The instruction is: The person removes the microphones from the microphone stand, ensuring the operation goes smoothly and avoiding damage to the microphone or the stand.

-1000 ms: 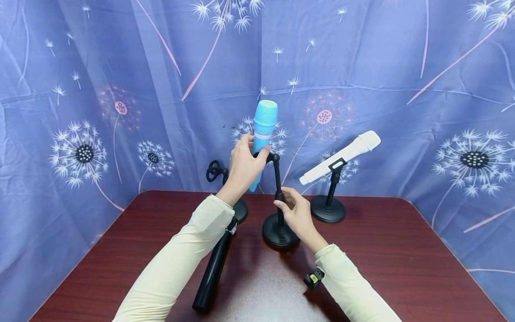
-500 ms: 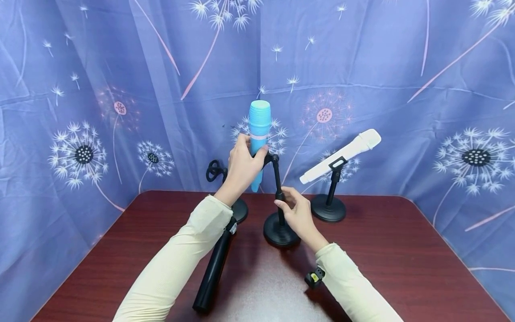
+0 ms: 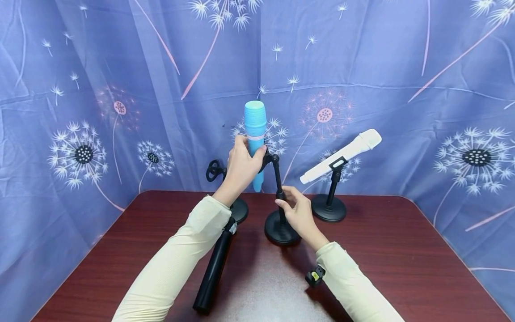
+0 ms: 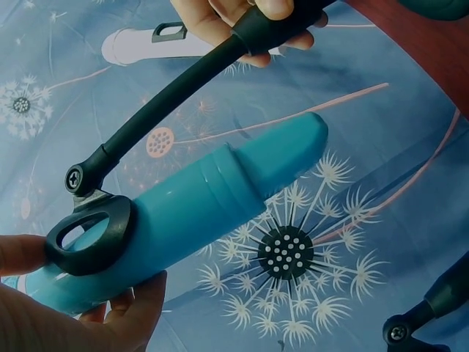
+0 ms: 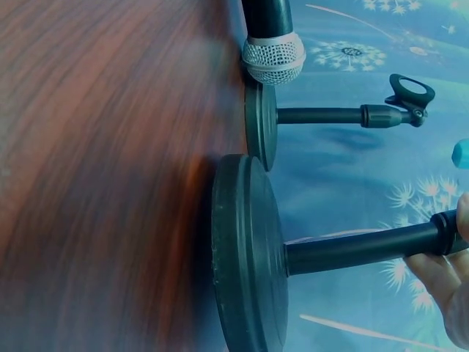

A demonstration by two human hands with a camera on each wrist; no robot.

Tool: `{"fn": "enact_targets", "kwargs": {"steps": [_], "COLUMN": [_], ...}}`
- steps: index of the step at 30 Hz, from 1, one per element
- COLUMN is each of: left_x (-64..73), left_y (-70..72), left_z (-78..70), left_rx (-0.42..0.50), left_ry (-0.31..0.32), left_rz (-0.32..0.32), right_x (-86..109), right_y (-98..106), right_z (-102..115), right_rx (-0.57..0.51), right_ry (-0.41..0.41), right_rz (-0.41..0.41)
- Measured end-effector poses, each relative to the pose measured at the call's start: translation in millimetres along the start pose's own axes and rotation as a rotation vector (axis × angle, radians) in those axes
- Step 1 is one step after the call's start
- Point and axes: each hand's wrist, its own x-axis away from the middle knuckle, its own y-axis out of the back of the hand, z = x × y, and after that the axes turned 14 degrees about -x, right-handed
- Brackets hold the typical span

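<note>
My left hand grips a light blue microphone around its body, head end up. In the left wrist view the blue microphone sits in the black clip at the top of a stand, with my thumb beside the clip and fingers under the body. My right hand holds the pole of that microphone stand at its collar, thumb and fingers on either side. In the right wrist view the stand's round base is on the table; part of the right hand is cut off.
A white microphone rests tilted in another stand at the back right. Behind my left arm is a stand with a bare clip. A black microphone lies on the table. A patterned curtain hangs behind.
The blue microphone's head has swung left, so it now stands nearly upright with its tail slightly right. Left hand has shifted slightly left with it; the right hand stays on the pole.
</note>
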Motion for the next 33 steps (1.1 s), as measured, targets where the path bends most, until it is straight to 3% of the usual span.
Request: {"fn": "enact_targets", "kwargs": {"steps": [5,13,33], "left_x": [-0.7,-0.5,-1.4], "left_y": [0.2,0.6,0.6], "left_z": [-0.1,1.5,6.8], "left_rx": [0.014,0.059,0.15], "left_ry": [0.015,0.009,-0.004], "left_rz": [0.025,0.038,0.072], "right_x": [-1.3,-1.9,-0.9], "right_y": [1.5,3.5,5.6], "right_z": [1.3,0.5,1.9], "right_rx": [0.03,0.05,0.08], "right_ry": [-0.031,0.005,0.001], "right_rz": [0.005,0.02,0.012]}}
